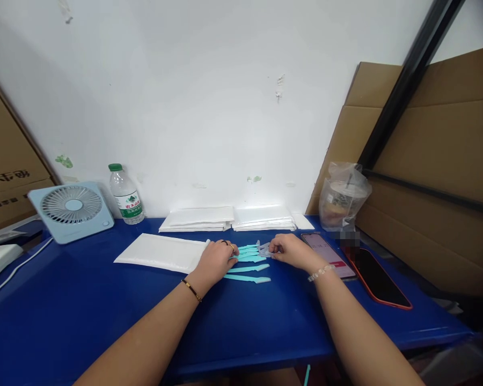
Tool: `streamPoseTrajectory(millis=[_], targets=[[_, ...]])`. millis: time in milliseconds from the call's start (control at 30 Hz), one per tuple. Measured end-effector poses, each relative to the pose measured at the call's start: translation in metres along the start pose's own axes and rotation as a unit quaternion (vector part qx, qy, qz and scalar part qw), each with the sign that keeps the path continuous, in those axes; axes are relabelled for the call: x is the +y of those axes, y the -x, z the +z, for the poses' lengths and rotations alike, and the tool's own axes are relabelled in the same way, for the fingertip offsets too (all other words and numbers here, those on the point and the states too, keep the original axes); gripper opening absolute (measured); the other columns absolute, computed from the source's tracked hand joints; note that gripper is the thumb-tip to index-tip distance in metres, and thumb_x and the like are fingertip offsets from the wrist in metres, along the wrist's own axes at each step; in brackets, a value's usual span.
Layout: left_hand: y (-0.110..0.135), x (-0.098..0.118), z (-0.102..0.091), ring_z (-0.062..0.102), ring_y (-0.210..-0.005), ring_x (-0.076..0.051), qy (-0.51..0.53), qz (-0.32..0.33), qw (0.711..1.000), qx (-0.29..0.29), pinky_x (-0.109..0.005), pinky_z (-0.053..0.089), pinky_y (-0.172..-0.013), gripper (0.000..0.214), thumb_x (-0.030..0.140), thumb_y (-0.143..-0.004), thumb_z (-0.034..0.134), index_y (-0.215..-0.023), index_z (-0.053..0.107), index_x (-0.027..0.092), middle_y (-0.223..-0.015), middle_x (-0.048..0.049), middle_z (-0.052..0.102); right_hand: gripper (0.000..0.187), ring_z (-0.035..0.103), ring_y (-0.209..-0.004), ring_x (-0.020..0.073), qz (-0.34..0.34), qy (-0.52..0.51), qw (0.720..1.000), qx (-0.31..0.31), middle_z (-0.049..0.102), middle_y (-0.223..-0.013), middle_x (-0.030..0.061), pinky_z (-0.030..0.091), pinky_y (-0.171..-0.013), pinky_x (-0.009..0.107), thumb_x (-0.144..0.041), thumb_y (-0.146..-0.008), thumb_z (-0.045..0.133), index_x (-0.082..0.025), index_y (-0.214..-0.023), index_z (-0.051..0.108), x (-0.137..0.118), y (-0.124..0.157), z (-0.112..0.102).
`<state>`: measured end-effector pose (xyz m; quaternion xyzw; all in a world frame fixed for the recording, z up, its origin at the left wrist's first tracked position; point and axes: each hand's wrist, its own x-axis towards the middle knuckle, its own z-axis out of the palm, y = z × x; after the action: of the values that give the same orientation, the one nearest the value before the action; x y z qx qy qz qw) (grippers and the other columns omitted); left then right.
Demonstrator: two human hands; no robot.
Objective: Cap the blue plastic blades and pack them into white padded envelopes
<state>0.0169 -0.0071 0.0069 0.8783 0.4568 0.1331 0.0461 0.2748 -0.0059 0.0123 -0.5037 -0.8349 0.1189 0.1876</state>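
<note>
Several teal eyebrow razors [247, 267] lie side by side on the blue table, blades toward the right. My left hand [217, 261] is closed over the handle ends of the upper ones, fingers curled. Two razors lie lower, a little apart from the bunch. At the blade ends sit some clear plastic pieces [262, 248] that look like blade caps. My right hand [288, 251] pinches at these pieces; its fingertips partly hide what they hold. A white padded envelope [156, 253] lies flat to the left, its right end touching or under my left hand.
Two stacks of white envelopes [197, 217] lie against the wall. A blue fan [74, 212] and a water bottle [126, 195] stand at left. Two phones [382, 279] lie at right, before a bagged drink cup [342, 198]. The blue table's [261, 343] front edge is near me.
</note>
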Motion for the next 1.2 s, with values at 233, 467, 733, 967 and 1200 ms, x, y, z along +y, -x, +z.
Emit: streamPoseTrajectory(millis=[233, 467, 733, 967, 1200], targets=[[0.001, 0.003, -0.003, 0.056, -0.077, -0.018, -0.02, -0.003, 1.0, -0.001, -0.03, 0.034, -0.071, 0.025, 0.026, -0.087, 0.041, -0.076, 0.062, 0.018, -0.079, -0.0057, 0.063, 0.006, 0.056, -0.069, 0.0145, 0.009, 0.021, 1.0, -0.002, 0.063, -0.079, 0.0025, 0.038, -0.06, 0.023, -0.017, -0.071, 0.063, -0.019, -0.076, 0.066, -0.004, -0.003, 0.007], [0.001, 0.004, -0.003, 0.056, -0.078, -0.019, -0.031, -0.019, 0.999, 0.024, -0.031, 0.036, -0.075, 0.031, 0.031, -0.091, 0.035, -0.078, 0.06, 0.018, -0.08, -0.0069, 0.063, 0.009, 0.054, -0.067, 0.0126, -0.024, 0.041, 0.999, -0.007, 0.058, -0.082, 0.0032, 0.038, -0.06, 0.022, -0.019, -0.076, 0.058, -0.019, -0.072, 0.066, -0.011, -0.005, 0.01], [0.002, 0.005, -0.007, 0.057, -0.069, -0.018, 0.003, -0.032, 0.999, 0.032, -0.03, 0.033, -0.069, 0.028, 0.03, -0.092, 0.03, -0.084, 0.055, 0.019, -0.076, -0.0045, 0.064, 0.007, 0.051, -0.062, 0.0112, -0.003, -0.029, 0.999, 0.021, 0.058, -0.072, 0.0002, 0.037, -0.057, 0.021, -0.015, -0.075, 0.052, -0.018, -0.074, 0.059, -0.008, -0.002, 0.006], [0.002, 0.005, -0.009, 0.057, -0.07, -0.018, -0.006, -0.03, 0.999, 0.029, -0.03, 0.031, -0.066, 0.025, 0.028, -0.092, 0.031, -0.084, 0.053, 0.019, -0.077, -0.0044, 0.064, 0.013, 0.052, -0.057, 0.0111, 0.015, -0.173, 0.984, 0.04, 0.06, -0.065, 0.0002, 0.039, -0.052, 0.021, -0.024, -0.077, 0.054, -0.016, -0.08, 0.065, -0.008, 0.0, -0.001], [0.003, 0.005, -0.011, 0.057, -0.069, -0.019, -0.011, -0.037, 0.999, 0.022, -0.029, 0.032, -0.067, 0.026, 0.029, -0.093, 0.029, -0.083, 0.052, 0.02, -0.075, -0.0034, 0.064, 0.017, 0.058, -0.058, 0.0131, 0.031, -0.279, 0.956, 0.082, 0.066, -0.066, 0.0038, 0.045, -0.053, 0.023, -0.03, -0.07, 0.066, -0.014, -0.075, 0.067, -0.005, -0.003, -0.002]])
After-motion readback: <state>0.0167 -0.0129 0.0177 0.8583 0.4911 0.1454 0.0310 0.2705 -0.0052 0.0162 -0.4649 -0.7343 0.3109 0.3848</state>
